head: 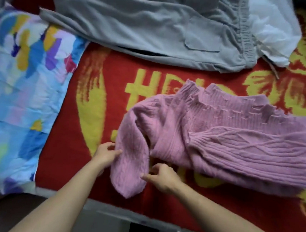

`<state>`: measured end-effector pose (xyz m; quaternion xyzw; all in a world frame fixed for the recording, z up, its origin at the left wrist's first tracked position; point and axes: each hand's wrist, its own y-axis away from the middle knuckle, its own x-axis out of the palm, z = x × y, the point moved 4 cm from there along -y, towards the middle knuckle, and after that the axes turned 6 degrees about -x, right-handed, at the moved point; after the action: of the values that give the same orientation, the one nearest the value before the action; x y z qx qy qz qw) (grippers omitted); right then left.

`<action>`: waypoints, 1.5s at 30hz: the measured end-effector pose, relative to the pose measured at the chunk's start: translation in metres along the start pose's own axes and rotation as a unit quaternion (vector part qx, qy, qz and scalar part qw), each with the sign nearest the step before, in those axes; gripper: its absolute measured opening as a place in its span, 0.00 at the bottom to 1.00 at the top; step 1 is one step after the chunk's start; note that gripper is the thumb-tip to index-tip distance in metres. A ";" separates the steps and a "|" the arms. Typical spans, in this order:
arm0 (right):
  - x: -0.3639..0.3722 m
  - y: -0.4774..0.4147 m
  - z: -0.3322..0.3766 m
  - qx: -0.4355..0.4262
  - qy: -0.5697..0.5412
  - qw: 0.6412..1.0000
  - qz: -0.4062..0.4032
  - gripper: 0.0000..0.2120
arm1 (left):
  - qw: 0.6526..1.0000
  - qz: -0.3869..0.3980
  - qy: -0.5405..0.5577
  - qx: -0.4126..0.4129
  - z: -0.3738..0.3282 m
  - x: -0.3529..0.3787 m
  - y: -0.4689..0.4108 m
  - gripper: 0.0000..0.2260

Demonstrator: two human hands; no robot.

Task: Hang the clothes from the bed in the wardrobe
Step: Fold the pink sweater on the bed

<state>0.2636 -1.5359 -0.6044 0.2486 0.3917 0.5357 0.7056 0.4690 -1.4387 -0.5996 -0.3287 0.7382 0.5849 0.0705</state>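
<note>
A pink cable-knit sweater (220, 131) lies crumpled on the red and yellow blanket (95, 101) of the bed, one sleeve stretching off to the right. My left hand (105, 154) pinches the left edge of its near sleeve, which hangs toward the bed's front edge. My right hand (160, 178) pinches the right edge of that same sleeve lower down. Grey sweatpants (146, 24) with an elastic waistband and drawstring lie flat at the far side of the bed.
A pillow (18, 81) in a blue, purple and yellow cover sits at the left. A white garment or bag (274, 30) lies under the sweatpants' waistband at top right. The bed's front edge and frame (141, 222) run along the bottom.
</note>
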 end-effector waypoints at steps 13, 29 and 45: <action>-0.155 0.083 0.053 -0.099 -0.383 0.875 -0.280 0.12 | 0.997 0.045 -0.034 0.061 -0.031 -0.041 -0.001 0.02; -0.243 0.096 -0.123 -0.051 0.294 0.865 -0.404 0.33 | 0.995 0.037 0.009 0.097 -0.120 0.124 0.020 0.44; -0.326 0.087 -0.103 0.008 0.001 0.981 -0.194 0.17 | 0.876 -0.066 -0.329 0.346 -0.215 0.138 0.051 0.33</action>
<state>0.0914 -1.8270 -0.5030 0.1734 0.4376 0.3855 0.7937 0.3932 -1.6849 -0.5597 -0.1200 0.8044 0.3606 0.4567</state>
